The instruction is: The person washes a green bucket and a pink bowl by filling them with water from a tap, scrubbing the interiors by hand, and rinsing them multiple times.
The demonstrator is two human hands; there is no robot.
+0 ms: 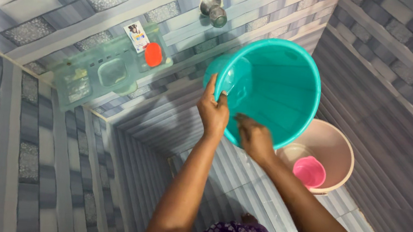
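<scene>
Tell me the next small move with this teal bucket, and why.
Probably sweep the right hand further round inside the teal bucket. The left hand grips the rim, tilting its mouth toward the camera under the wall tap, and the right hand rests on the inner wall near the lower rim, so most of the interior lies beyond it.

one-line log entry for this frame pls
left hand: grips teal bucket rim | right hand: inside bucket | bucket: tilted, under tap
</scene>
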